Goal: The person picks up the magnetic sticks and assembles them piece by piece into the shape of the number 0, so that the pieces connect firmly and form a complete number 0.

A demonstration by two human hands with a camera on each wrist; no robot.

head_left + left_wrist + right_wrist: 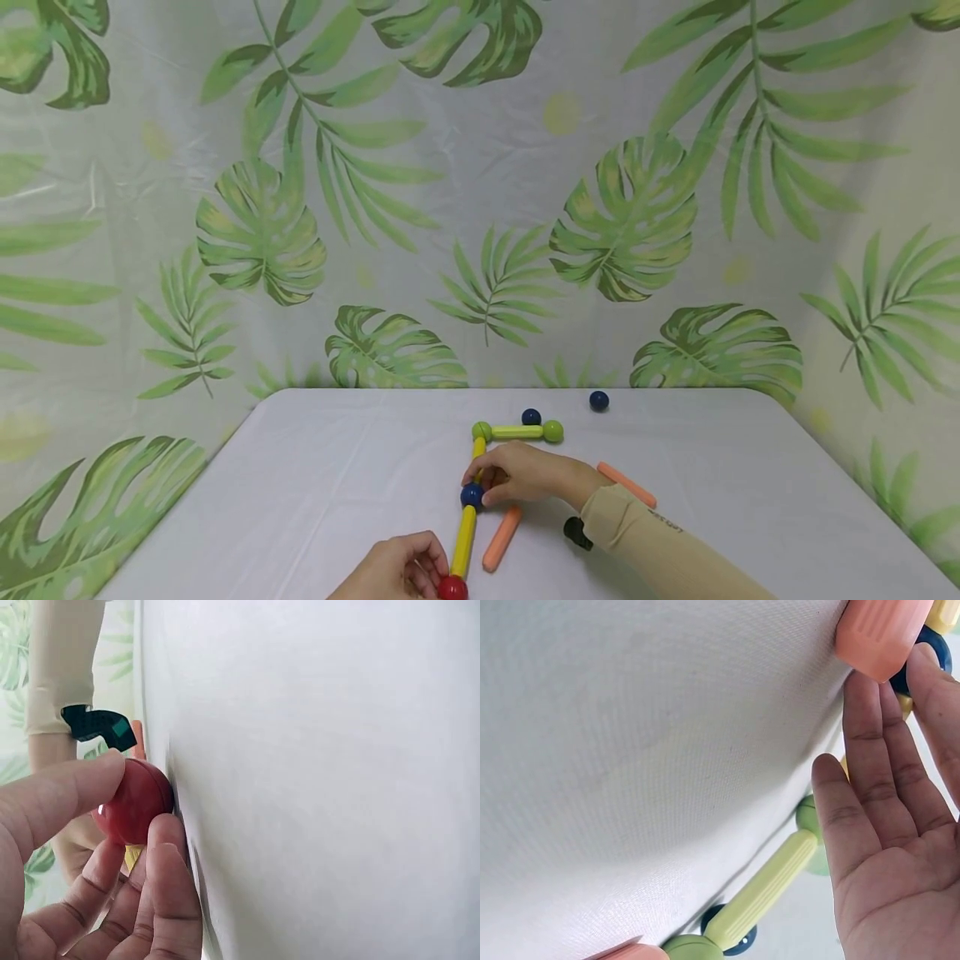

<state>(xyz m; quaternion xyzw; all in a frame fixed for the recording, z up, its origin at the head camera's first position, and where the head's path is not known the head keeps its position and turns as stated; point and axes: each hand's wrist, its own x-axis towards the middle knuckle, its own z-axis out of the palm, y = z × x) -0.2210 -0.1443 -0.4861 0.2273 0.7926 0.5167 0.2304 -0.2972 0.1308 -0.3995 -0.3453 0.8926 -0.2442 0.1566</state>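
Note:
Near the front edge, my left hand (405, 568) pinches a red ball (139, 799) between thumb and fingers. A yellow rod (463, 542) runs from that ball up to a dark blue ball (472, 496), which my right hand (519, 472) pinches. Beyond the blue ball, a second yellow rod (478, 447), partly hidden by the fingers, meets a green ball (482, 431). From there a lime rod (765, 889) extends right to another green ball (552, 431), forming a bent chain on the table. In the right wrist view, an orange rod (877, 637) lies near the fingertips.
Just right of the chain lies the orange rod (501, 540); another orange rod (627, 485) is beyond the right forearm. Loose dark blue balls sit behind the lime rod (531, 416) and at the far edge (598, 401). A white cloth covers the table (315, 483).

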